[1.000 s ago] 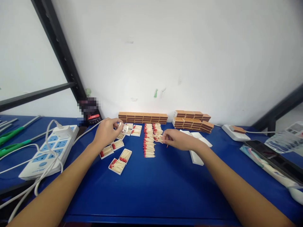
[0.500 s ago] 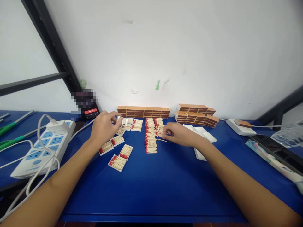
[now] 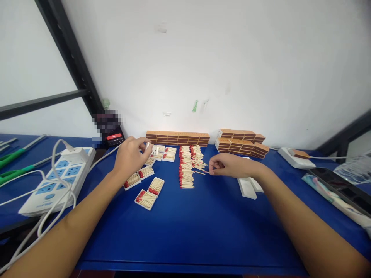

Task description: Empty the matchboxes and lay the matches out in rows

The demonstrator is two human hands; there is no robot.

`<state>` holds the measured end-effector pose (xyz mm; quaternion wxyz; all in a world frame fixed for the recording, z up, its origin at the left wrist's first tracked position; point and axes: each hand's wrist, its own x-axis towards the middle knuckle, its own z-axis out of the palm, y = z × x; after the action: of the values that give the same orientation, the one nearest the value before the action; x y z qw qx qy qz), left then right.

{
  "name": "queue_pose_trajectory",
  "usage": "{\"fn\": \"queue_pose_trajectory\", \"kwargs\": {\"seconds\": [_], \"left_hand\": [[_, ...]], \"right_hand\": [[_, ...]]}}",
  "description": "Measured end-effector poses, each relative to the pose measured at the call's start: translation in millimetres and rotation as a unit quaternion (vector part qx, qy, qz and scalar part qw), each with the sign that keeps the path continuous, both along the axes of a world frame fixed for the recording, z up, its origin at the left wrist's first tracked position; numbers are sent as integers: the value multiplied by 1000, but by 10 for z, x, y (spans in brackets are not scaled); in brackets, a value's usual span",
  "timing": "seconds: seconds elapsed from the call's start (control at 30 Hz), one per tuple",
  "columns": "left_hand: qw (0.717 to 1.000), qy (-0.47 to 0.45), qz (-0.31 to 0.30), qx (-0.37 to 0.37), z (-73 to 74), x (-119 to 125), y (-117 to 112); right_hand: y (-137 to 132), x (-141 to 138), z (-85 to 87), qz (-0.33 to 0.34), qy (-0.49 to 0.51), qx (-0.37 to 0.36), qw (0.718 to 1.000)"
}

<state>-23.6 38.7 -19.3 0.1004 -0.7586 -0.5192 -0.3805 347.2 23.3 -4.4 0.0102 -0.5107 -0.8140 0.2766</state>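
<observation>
My left hand (image 3: 131, 155) is closed, thumb and fingers pinching a small white matchbox tray (image 3: 148, 147) held above the filled trays. My right hand (image 3: 224, 165) hovers low over the table just right of the matches, thumb and fingertips pinched together; what is between them is too small to make out. Red-headed matches (image 3: 186, 168) lie in a long stacked row, with a looser pile of matches (image 3: 198, 156) beside it. A few stray matches (image 3: 199, 172) point toward my right fingertips. Filled match trays (image 3: 145, 199) sit below and right of my left hand.
Matchbox sleeves (image 3: 178, 138) are stacked along the wall, with a second stack of sleeves (image 3: 242, 143) to the right. White trays (image 3: 247, 188) lie partly under my right forearm. A power strip (image 3: 58, 177) with cables stands left; a phone (image 3: 336, 187) lies right.
My right hand has moved a little right, away from the matches, uncovering the stray ones. My left hand still holds the tray in nearly the same place. The view has shifted slightly.
</observation>
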Motion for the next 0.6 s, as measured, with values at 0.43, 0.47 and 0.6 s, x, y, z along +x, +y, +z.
{"fn": "queue_pose_trajectory", "kwargs": {"seconds": [0.43,0.47,0.6], "left_hand": [[1000,1,-3,-8,5,16,-9],[1000,2,-2,-10,6,16,-12],[1000,4,-2,-15,14,24,-23]], "right_hand": [[-88,-279,-105,-19,2,112,993],[-83,-282,-114,-16,0,112,994],[-61,-307,-158,-20,1,140,990]]}}
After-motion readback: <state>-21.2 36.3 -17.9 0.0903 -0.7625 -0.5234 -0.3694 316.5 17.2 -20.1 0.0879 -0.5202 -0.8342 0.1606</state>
